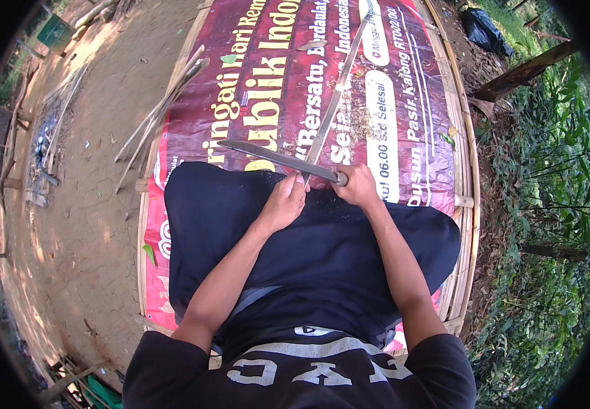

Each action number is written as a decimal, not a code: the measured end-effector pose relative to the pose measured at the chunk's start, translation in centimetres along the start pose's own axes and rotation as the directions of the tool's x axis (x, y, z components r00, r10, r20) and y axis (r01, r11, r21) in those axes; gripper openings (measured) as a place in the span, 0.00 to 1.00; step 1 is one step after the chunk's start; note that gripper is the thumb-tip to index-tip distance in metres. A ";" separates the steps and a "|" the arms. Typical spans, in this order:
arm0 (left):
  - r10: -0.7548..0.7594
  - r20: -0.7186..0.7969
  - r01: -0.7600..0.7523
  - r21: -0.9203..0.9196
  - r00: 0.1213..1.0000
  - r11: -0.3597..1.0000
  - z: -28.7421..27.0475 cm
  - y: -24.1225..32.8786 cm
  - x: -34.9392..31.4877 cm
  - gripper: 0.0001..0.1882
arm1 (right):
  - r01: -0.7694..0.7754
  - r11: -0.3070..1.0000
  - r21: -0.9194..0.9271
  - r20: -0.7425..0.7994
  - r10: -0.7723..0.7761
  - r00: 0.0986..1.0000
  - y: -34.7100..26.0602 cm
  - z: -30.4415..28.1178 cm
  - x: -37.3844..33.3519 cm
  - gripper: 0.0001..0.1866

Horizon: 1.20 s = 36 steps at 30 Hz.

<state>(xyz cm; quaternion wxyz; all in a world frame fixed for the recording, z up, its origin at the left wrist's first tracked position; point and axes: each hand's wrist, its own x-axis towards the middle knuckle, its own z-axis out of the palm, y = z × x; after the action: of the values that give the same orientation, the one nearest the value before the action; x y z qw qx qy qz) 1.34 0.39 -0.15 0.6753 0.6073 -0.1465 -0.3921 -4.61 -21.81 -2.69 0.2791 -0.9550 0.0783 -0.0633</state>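
A: Head view first. What is the right hand (358, 185) doing?

B: It is clenched round the handle of a long machete (278, 159). The blade runs from that fist out toward the person's left, lying flat and nearly level just past the knees.

A: And the left hand (285, 203)?

B: It sits just beside the machete, on the near side of the blade, fingers pinched on the near end of a thin bamboo strip (332, 102). The strip crosses the blade close to the handle and stretches away from it, up and slightly to the right, over the banner (390, 82).

A: Where is the banner against the machete?

B: Under it and beyond it: a dark red printed sheet with yellow and white lettering, spread over a bamboo platform (462, 129) whose slatted rim shows on the far right of the blade.

A: Anything else near the blade?

B: Pale shavings lie on the banner beyond the machete, beside the strip. Off past the blade's tip, more loose bamboo strips (162, 109) rest over the platform's left edge onto bare dirt. On the near side of the blade, the person's lap is covered in dark blue cloth (308, 252).
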 end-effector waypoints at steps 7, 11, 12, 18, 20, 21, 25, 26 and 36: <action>-0.103 0.066 0.110 -0.116 0.993 0.987 0.1 1.2 0.0 0.19 | -0.240 0.966 0.096 -0.082 0.248 0.965 2.9 -0.3 2.2 0.13; -0.048 0.019 0.049 -0.058 0.999 0.997 0.5 0.2 -0.1 0.19 | -0.052 0.999 -0.007 0.041 0.053 0.998 0.4 -1.3 0.4 0.12; -0.057 0.050 0.059 -0.048 0.997 0.997 0.3 -0.1 -0.5 0.20 | -0.030 0.999 -0.020 0.066 0.031 0.997 0.0 -1.5 0.1 0.12; -0.053 0.038 0.055 -0.037 0.998 0.998 0.3 0.4 -0.1 0.20 | -0.241 0.967 0.079 -0.067 0.246 0.967 3.2 -0.5 1.9 0.13; -0.087 0.031 0.090 -0.117 0.996 0.989 0.2 1.0 0.0 0.20 | -0.269 0.961 0.062 -0.044 0.272 0.961 1.6 -0.3 1.4 0.13; -0.094 0.020 0.096 -0.124 0.995 0.988 0.0 0.9 -0.1 0.20 | -0.199 0.979 0.046 -0.018 0.200 0.980 1.2 0.0 0.9 0.13; -0.080 0.012 0.081 -0.090 0.997 0.993 -0.2 0.5 -0.4 0.20 | 0.033 0.999 -0.040 0.029 -0.032 0.999 0.6 -0.1 0.1 0.11; -0.034 -0.010 0.034 0.004 0.999 0.999 -0.4 -0.1 -0.6 0.20 | 0.074 0.994 -0.076 0.054 -0.070 0.996 0.9 -0.2 0.3 0.11; -0.062 0.033 0.062 -0.027 0.998 0.998 0.7 0.3 -0.6 0.20 | -0.157 0.985 0.065 -0.108 0.163 0.981 2.1 -0.4 0.9 0.12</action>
<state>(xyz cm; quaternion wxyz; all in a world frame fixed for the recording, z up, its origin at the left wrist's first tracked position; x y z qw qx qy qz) 0.53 0.31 0.43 0.6686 0.5957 -0.1331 -0.4247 -3.98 -23.91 -3.45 0.3049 -0.9323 0.1688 -0.0968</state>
